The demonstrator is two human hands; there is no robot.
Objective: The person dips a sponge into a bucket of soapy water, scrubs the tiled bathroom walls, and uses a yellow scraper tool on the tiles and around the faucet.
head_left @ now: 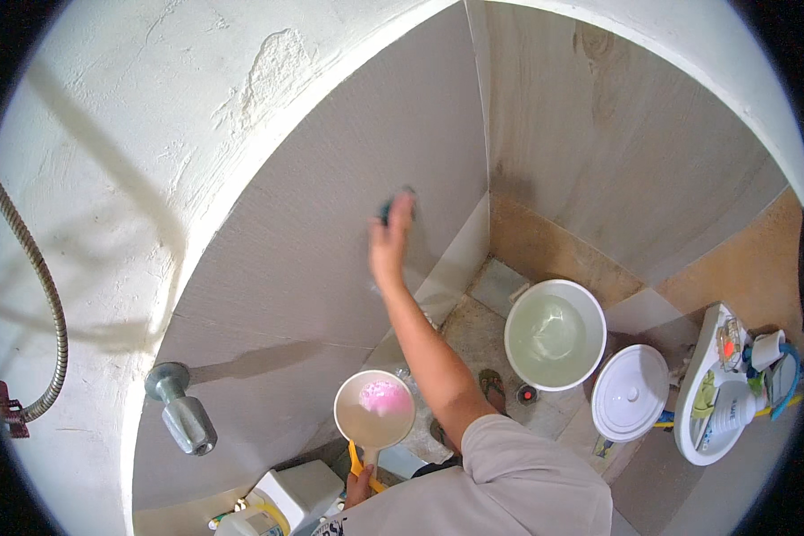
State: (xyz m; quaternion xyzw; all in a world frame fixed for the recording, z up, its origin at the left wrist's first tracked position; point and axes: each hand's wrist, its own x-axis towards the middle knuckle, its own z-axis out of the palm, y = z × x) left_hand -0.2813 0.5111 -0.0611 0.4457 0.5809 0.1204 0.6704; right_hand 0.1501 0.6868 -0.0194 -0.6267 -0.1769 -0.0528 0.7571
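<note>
My right hand (388,253) is pressed toward the grey tiled wall (330,196), its fingers closed around a small dark scrub pad (408,190). The hand and pad are blurred, and the pad's shape is partly hidden by the fingers. Lower left, my left hand (358,489) grips the handle of a white dipper (347,420). Pink liquid with some white foam (386,396) lies inside the dipper. A yellow-orange strip (356,460) runs alongside the dipper's handle at the same hand; what it belongs to is hidden.
A white bucket of water (507,338) stands on the floor, beside a white round lid (630,393). Farther right, a white sink (688,438) holds several items. A metal shower fitting (183,415) juts from the left wall, with a flexible hose (49,295) beyond. A white toilet tank (299,491) is lower left.
</note>
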